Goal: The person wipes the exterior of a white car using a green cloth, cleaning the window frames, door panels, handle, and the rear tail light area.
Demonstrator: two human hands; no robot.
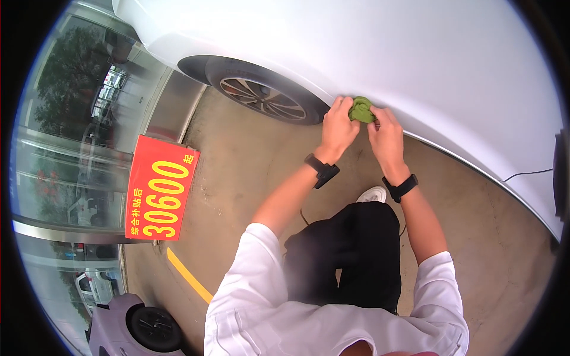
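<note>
Between my two hands is a crumpled green cloth [362, 110], close against the lower side of a white car [401, 49]. My left hand [338, 127] grips the cloth's left edge with thumb and fingers. On its right edge, the fingers of my right hand [386, 135] pinch it. Both hands are just behind the car's wheel [262, 95], near the rear edge of the wheel arch. The cloth hides the patch of bodywork behind it. A black band circles each wrist.
A red sign [162, 189] with yellow writing leans by a glass front [58, 178] on the left. A second car [133, 327] stands at the lower left. A yellow line [189, 275] marks the concrete floor [240, 178]. A thin dark cable [527, 172] shows at the right.
</note>
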